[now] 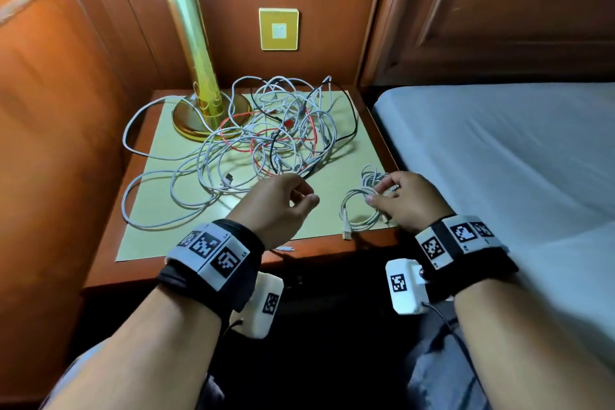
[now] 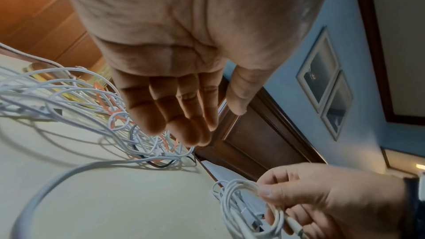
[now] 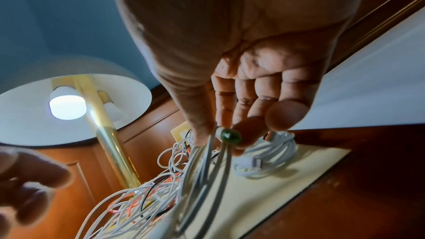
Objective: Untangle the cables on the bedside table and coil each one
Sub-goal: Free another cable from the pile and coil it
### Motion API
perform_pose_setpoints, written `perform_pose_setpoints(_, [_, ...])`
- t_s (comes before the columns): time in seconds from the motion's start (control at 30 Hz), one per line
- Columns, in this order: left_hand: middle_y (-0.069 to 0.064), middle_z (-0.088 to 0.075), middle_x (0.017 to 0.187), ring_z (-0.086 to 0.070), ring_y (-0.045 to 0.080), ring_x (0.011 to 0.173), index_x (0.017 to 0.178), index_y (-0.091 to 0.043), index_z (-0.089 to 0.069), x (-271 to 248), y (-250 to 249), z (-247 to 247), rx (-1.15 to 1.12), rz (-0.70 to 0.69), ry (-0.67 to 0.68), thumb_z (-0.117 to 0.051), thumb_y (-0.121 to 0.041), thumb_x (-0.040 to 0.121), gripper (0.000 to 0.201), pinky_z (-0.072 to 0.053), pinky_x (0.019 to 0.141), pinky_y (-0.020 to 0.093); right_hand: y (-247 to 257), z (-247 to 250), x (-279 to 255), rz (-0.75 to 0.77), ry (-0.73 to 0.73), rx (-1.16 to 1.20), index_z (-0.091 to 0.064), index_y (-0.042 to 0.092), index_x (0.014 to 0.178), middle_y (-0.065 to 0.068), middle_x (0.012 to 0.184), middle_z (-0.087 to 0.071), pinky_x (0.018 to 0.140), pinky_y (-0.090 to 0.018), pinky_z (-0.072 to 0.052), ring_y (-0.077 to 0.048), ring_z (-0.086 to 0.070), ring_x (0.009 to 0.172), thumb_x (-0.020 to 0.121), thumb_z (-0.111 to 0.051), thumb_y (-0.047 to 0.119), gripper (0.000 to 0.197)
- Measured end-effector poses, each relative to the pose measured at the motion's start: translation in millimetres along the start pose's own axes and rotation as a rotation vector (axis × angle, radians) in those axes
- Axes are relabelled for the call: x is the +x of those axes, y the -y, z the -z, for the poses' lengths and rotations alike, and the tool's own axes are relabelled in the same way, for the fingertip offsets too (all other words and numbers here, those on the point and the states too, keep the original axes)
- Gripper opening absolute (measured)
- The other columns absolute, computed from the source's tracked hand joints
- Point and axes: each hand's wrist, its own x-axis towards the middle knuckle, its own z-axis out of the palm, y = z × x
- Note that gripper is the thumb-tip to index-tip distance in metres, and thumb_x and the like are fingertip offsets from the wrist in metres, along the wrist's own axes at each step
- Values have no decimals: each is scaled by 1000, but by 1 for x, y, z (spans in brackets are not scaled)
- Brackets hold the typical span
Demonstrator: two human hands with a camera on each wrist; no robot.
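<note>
At the left of the desk [image 1: 139, 243] stands a golden lamp [image 1: 199, 76], its round base on the pale yellow mat [image 1: 159, 236]. Beside and partly around the base lies the tangled pile of cables [image 1: 266, 136]: many white ones, a red one and a black one, all crossed over each other, with long white loops that spread toward the left edge of the mat.

Just in front of this pile is the left hand [image 1: 279, 203]. It hovers above the mat with relaxed, half-bent fingers [image 2: 174, 115]; this grip is released and holds nothing, and the fingertips are near the closest loops without clearly touching them.

Further right, near the front right corner of the mat, the right hand [image 1: 406, 200] pinches a coiled white cable [image 1: 361, 210] between thumb and fingers. So this grip is grasping the coil, whose lower loops lie on the mat, with a plug end near the front edge. Just behind it a second white bundle [image 3: 273, 155] rests on the mat.

At the far right is the bed [image 1: 515, 160] with a pale sheet.
</note>
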Motion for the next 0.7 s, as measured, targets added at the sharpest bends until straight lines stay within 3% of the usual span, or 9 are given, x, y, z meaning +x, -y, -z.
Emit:
perform_pose_setpoints(0.13, [-8,-67,95,-61,14,89,99,-23,-68,8,-1,-10,100,27,63,-60,-40,96,19,-47,76,28,4,-8,9,-9,-1,-54,-65,21,90,6,82,-64,62,-24,-42,-11,-61,74,81,-79,42,28])
perform_pose_setpoints(0.27, [-9,-67,95,-64,14,86,97,-24,-67,10,5,-10,145,56,114,-59,-42,96,20,-52,77,33,9,-11,16,-30,10,-105,-62,21,88,9,71,-63,54,-20,-38,-2,-56,62,81,-79,45,30])
perform_pose_setpoints(0.47, [-10,-67,98,-61,8,86,103,-25,-67,10,5,-8,212,76,188,-57,-45,97,24,-47,70,25,10,-20,24,-61,40,-192,-56,25,82,7,85,-66,70,-25,-42,-16,-63,83,78,-78,53,36])
perform_pose_setpoints(0.6, [-10,-67,98,-61,6,82,106,-25,-67,8,3,-6,222,91,214,-56,-47,97,26,-48,71,25,11,-19,22,-39,59,-212,-58,25,85,10,83,-62,71,-25,-42,-13,-61,81,80,-77,50,32])
perform_pose_setpoints(0.7, [-8,-68,100,-62,10,87,106,-25,-67,5,3,-3,221,102,211,-57,-47,97,27,-48,74,26,9,-18,20,-37,66,-199,-61,24,83,8,83,-66,73,-28,-50,-12,-63,79,80,-79,45,28])
